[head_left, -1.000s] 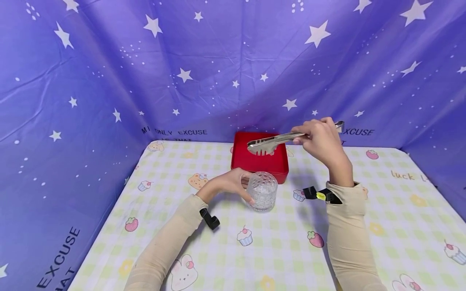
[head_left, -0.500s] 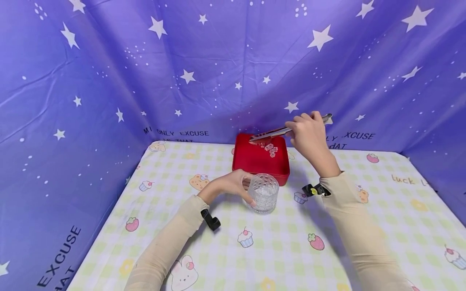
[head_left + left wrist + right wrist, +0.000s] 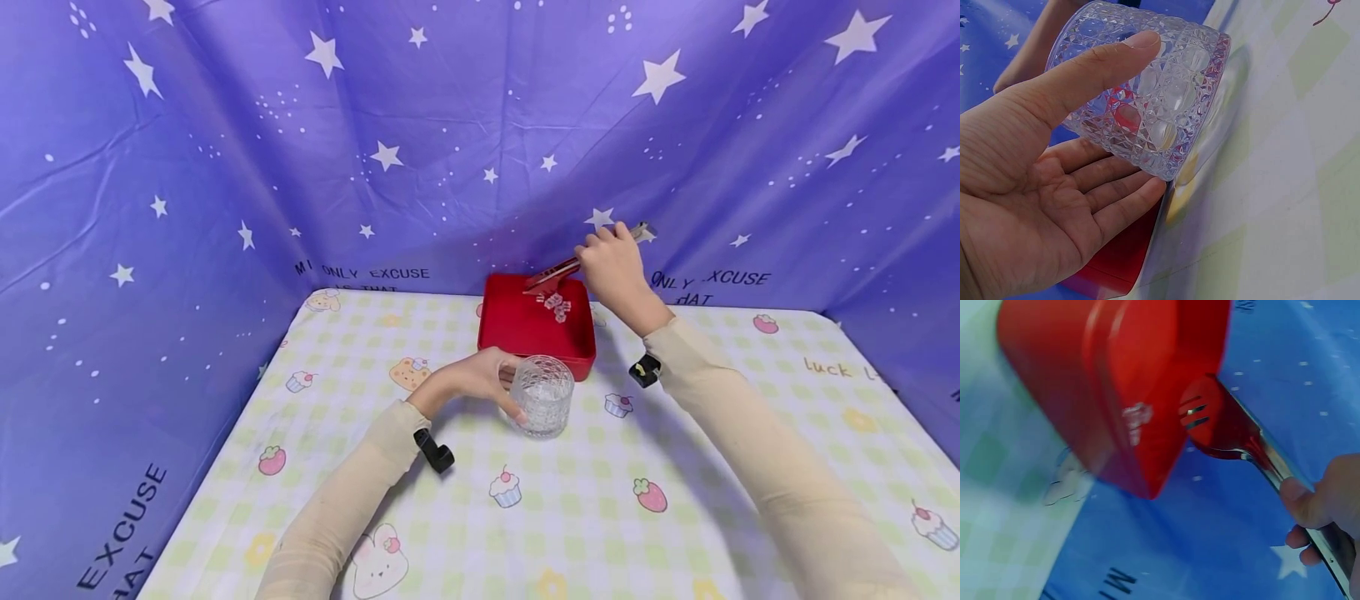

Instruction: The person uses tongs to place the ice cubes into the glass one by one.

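Head: hands (image 3: 480,377) (image 3: 613,265) wide round glass (image 3: 546,396), snug round tongs (image 3: 557,273)

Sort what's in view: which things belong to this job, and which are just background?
Likely in the job:
metal tongs, in the right hand
red tray
clear pieces in the tray
clear glass, left hand on it

Apparently background:
checked tablecloth
starry curtain

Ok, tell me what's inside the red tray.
The red tray holds a small cluster of clear pieces, toward the back right. The head of the tongs covers part of the back, so I can't tell whether more lies beneath it.
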`<action>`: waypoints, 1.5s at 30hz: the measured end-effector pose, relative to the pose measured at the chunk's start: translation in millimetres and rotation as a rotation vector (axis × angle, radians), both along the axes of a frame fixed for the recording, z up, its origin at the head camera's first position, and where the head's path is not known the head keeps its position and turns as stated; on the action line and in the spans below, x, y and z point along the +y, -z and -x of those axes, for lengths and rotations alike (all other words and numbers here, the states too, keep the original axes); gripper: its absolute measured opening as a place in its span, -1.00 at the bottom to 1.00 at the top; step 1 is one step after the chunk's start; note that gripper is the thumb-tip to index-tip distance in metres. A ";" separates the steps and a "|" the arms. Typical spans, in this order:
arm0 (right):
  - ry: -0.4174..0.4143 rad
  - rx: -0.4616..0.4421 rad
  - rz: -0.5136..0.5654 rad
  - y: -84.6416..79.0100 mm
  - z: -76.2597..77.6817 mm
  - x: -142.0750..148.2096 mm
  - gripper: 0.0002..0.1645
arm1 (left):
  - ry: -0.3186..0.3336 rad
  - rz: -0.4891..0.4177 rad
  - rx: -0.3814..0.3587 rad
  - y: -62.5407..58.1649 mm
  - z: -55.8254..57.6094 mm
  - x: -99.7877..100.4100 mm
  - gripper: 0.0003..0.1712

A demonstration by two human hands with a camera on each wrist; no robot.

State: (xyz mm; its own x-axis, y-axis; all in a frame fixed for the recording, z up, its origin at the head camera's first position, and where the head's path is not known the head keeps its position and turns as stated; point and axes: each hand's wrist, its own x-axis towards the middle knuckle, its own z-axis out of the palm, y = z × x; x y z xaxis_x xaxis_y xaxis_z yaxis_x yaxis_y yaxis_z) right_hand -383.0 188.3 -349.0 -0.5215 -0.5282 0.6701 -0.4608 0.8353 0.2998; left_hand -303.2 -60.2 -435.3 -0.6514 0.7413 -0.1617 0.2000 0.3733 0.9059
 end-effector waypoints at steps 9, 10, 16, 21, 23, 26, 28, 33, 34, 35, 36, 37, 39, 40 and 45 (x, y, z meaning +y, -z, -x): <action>0.047 -0.042 -0.031 14.6 18.0 2.5 -0.63 | 0.002 -0.003 -0.006 0.2 1.4 0.7 -0.08; 0.053 -0.049 -0.037 15.7 19.0 2.8 -0.64 | 0.002 -0.004 -0.009 0.0 1.5 0.8 -0.07; 0.091 -0.096 -0.074 20.8 24.1 2.6 -0.71 | 0.001 -0.021 -0.032 -1.3 1.8 0.4 -0.06; 0.105 -0.120 -0.081 24.4 24.8 0.2 -0.71 | 0.009 -0.030 -0.038 -0.2 1.9 -0.4 -0.08; 0.099 -0.119 -0.075 25.9 24.4 -1.1 -0.71 | 0.012 -0.033 -0.036 0.5 2.1 -0.5 -0.07; 0.085 -0.107 -0.061 28.5 24.8 -2.7 -0.70 | 0.017 -0.034 -0.032 1.0 2.2 -0.6 -0.05; 0.083 -0.106 -0.057 29.3 24.5 -3.7 -0.73 | 0.019 -0.040 -0.034 1.3 2.1 -0.6 -0.05; 0.079 -0.130 -0.035 29.1 22.7 -5.9 -0.81 | 0.023 -0.058 -0.040 1.0 1.5 -1.2 -0.08; 0.075 -0.136 -0.026 29.0 22.1 -6.3 -0.81 | 0.025 -0.061 -0.040 0.9 1.5 -1.3 -0.09; 0.071 -0.140 -0.020 29.0 21.3 -6.6 -0.80 | 0.026 -0.063 -0.039 0.8 1.5 -1.4 -0.09; 0.069 -0.145 -0.018 28.9 20.5 -6.8 -0.79 | 0.028 -0.066 -0.040 0.8 1.4 -1.4 -0.11; 0.066 -0.149 -0.016 28.7 19.6 -7.0 -0.80 | 0.029 -0.067 -0.038 0.7 1.4 -1.4 -0.12; 0.062 -0.157 -0.017 28.4 18.1 -7.4 -0.83 | 0.031 -0.064 -0.034 0.7 1.4 -1.6 -0.13; 0.061 -0.162 -0.017 28.1 17.5 -7.7 -0.84 | 0.030 -0.063 -0.033 0.5 1.3 -1.7 -0.14; 0.075 -0.220 -0.013 27.3 16.2 -9.5 -0.91 | 0.031 -0.058 -0.033 -0.1 0.8 -1.6 -0.14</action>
